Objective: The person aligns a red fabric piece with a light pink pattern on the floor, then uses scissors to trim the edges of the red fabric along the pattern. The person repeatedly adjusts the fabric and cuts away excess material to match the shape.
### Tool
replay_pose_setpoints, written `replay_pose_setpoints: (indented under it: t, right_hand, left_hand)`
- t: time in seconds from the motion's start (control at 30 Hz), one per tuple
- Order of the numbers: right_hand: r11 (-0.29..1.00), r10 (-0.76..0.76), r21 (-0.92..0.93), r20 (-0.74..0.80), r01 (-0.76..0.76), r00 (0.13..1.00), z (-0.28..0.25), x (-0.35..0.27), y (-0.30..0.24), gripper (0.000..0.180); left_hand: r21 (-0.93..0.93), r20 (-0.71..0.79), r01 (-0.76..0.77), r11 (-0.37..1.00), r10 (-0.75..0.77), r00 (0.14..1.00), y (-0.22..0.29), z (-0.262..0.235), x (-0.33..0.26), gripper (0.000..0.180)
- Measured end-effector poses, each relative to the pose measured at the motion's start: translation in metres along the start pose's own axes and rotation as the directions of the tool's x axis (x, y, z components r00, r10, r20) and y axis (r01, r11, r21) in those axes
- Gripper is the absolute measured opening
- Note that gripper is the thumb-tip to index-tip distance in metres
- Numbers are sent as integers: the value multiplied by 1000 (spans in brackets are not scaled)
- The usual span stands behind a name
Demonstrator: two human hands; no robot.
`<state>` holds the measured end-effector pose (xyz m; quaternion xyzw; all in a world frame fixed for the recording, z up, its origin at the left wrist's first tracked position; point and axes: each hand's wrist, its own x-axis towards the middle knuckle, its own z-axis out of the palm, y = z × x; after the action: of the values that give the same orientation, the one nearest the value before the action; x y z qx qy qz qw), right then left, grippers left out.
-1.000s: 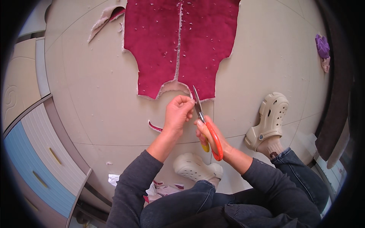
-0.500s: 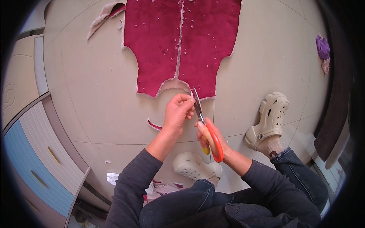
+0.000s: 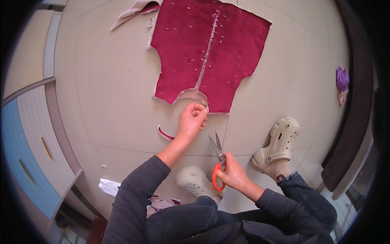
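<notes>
Crimson fabric pieces (image 3: 178,57) with pale fleecy edges lie on the floor ahead of me, shaped like a garment front with a split down the middle and a curved neckline. My left hand (image 3: 191,122) is closed in a pinch at the lower corner of the neckline, on the fabric's edge. My right hand (image 3: 235,173) grips orange-handled scissors (image 3: 218,152), their blades parted and pointing up, apart from the cloth. A thin curved crimson offcut (image 3: 164,133) rests beside my left wrist.
A folded scrap (image 3: 134,14) lies at the upper left. Drawers (image 3: 40,142) line the left side. Below are a white paper-like piece (image 3: 109,186) and fabric scraps (image 3: 160,203). My clog-clad feet flank the scissors. A purple bundle (image 3: 342,79) is at the far right.
My right hand has drawn the scissors down and away from the fabric edge, the blades now wider apart. My left hand keeps its pinch at the neckline corner. The view has shifted and tilted.
</notes>
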<state>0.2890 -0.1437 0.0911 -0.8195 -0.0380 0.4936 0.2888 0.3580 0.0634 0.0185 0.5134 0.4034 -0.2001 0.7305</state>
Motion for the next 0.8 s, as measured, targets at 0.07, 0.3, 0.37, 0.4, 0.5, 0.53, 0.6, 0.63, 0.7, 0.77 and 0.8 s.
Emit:
replay_pose_setpoints:
  t: [0.07, 0.3, 0.37, 0.4, 0.5, 0.53, 0.6, 0.63, 0.7, 0.77, 0.8]
  right_hand:
    - [970, -76, -232, 13, 77, 997, -8, 1, 5, 56]
    - [812, -170, -552, 84, 188, 982, -17, 12, 15, 47]
    - [780, -184, -590, 106, 210, 977, -15, 15, 20, 43]
    - [762, -189, -609, 115, 219, 975, -14, 16, 22, 42]
    - [733, -186, -634, 162, 246, 969, -13, 21, 21, 38]
    - [725, -168, -644, 181, 246, 969, -14, 21, 18, 36]
    - [709, -137, -661, 216, 248, 967, -19, 24, 8, 32]
    - [669, -152, -680, 269, 299, 951, -23, 27, 8, 31]
    - [585, -170, -710, 365, 392, 915, -32, 33, 6, 30]
    - [437, -141, -727, 525, 529, 839, -58, 40, -7, 29]
    - [363, -123, -711, 604, 603, 787, -75, 45, -17, 28]
  left_hand:
    - [-22, -5, -26, 999, 26, 1000, 0, -4, -1, 13]
    - [-89, -65, -89, 992, 84, 994, 11, -8, -12, 12]
    - [-109, -67, -75, 991, 67, 995, 7, -11, -19, 13]
    - [-119, -66, -67, 991, 60, 996, 3, -12, -23, 13]
    - [-144, -77, -31, 989, 20, 997, -8, -18, -35, 13]
    - [-152, -86, -31, 988, 18, 996, -11, -19, -39, 13]
    - [-163, -107, -34, 986, 17, 994, -14, -23, -46, 12]
    - [-166, -110, -37, 986, 19, 994, -16, -26, -49, 12]
    - [-170, -108, -42, 984, 24, 994, -19, -29, -54, 11]
    - [-174, -112, -50, 983, 31, 993, -22, -31, -58, 12]
    - [-168, -124, -53, 984, 32, 992, -23, -32, -60, 12]
